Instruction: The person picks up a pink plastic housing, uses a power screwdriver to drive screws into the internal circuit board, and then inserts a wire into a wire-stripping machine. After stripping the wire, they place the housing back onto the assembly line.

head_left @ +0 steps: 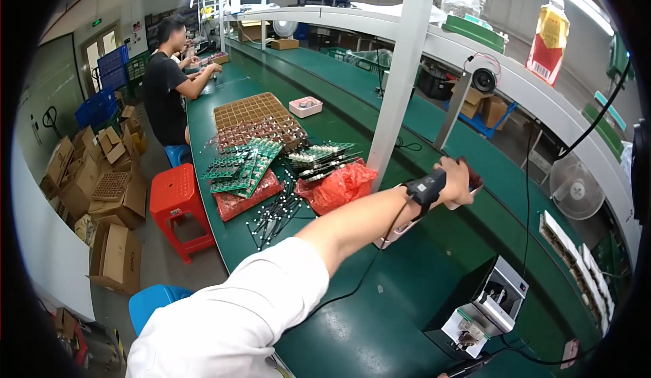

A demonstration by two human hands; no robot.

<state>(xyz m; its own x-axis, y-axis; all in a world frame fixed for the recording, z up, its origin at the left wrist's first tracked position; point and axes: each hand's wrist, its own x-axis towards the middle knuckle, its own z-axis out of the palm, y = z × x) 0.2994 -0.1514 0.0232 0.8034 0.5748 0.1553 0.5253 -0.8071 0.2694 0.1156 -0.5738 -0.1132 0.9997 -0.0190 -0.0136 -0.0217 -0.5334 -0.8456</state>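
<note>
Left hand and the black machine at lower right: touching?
Apart. The head view shows green bench surface between the left hand and the black machine.

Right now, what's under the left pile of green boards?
Red wrapping sticks out beneath the green boards; anything else underneath is covered, so I can't tell.

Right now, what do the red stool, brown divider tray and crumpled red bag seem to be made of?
Red stool: smooth plastic, judging by its moulded, perforated seat.
Brown divider tray: matte, cardboard or plastic; thin walls fit both.
Crumpled red bag: probably thin plastic film, with glossy creases.
</note>
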